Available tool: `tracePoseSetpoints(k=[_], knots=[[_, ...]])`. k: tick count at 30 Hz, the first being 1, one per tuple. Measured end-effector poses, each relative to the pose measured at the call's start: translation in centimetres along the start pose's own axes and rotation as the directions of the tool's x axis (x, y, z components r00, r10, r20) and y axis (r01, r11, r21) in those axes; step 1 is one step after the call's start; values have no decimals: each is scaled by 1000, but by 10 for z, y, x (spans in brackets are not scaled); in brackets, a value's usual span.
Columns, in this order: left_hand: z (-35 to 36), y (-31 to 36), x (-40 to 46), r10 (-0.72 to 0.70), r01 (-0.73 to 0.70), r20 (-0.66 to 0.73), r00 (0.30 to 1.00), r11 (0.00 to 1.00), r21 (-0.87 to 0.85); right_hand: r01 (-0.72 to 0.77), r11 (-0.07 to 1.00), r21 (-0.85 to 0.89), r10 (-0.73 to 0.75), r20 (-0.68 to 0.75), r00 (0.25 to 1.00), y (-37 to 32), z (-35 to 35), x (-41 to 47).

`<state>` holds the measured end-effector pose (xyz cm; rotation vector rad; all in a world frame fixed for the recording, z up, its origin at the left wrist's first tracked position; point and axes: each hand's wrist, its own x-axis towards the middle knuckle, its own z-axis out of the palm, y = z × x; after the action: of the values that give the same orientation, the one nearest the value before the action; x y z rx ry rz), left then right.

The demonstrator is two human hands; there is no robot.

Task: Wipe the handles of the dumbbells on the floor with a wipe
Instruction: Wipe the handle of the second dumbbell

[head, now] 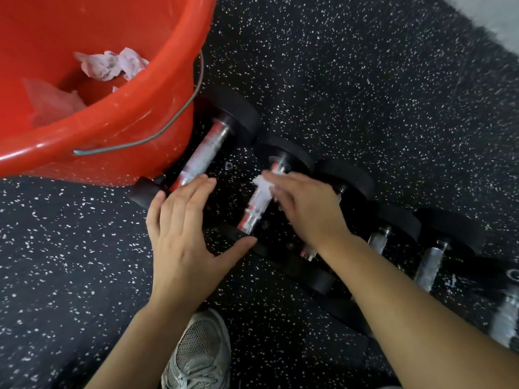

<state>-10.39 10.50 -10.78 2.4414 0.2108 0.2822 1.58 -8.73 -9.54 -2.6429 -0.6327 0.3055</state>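
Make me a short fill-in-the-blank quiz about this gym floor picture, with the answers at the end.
1. The right hand presses a white ____ onto a dumbbell handle.
2. The bucket beside the dumbbells is ____ in colour.
3. The left hand holds nothing; its fingers are ____.
4. Near the bottom edge, a grey ____ stands on the speckled floor.

Answers: wipe; red; open; shoe

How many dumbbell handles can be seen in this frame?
5 chrome dumbbell handles on the speckled black rubber floor: beside the red plastic bucket, under the white wipe, behind the right forearm, right of that, at the right edge. More may lie out of frame.
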Motion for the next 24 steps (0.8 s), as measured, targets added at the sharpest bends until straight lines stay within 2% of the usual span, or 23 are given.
tracePoseSetpoints(k=[2,4,6,8,10,11,13,15,17,19,21,24], knots=[[0,0,1,5,-5,2,1000,1000,3,-87,996,-32,86,-49,995,6,1,7],[0,0,1,6,-6,2,1000,1000,13,-86,996,16,86,-42,995,4,4,3],[0,-1,1,0,0,3,1000,1000,20,-15,994,107,12,29,1000,-2,6,-9],[1,-1,1,-3,3,4,1000,1000,20,75,986,152,-101,174,979,-9,8,-20],[1,0,0,-3,2,5,1000,1000,22,166,982,92,-185,276,943,-14,12,-26],[1,0,0,-2,2,7,1000,1000,22,201,979,41,-204,276,939,-15,11,-24],[0,0,0,-5,4,17,1000,1000,18,186,983,-4,-182,197,963,-12,6,-15],[0,0,0,-9,9,21,1000,1000,16,58,998,14,-59,65,996,-5,1,-3],[0,0,1,-16,16,20,1000,1000,12,-82,996,-22,81,-39,996,3,0,8],[0,0,1,-15,14,15,1000,1000,8,-102,995,-3,102,-57,993,3,5,7],[0,-1,1,-9,9,12,1000,1000,8,-12,998,58,11,9,1000,-4,7,-2],[1,-2,1,-9,9,15,1000,1000,9,126,984,127,-154,241,958,-14,9,-20]])
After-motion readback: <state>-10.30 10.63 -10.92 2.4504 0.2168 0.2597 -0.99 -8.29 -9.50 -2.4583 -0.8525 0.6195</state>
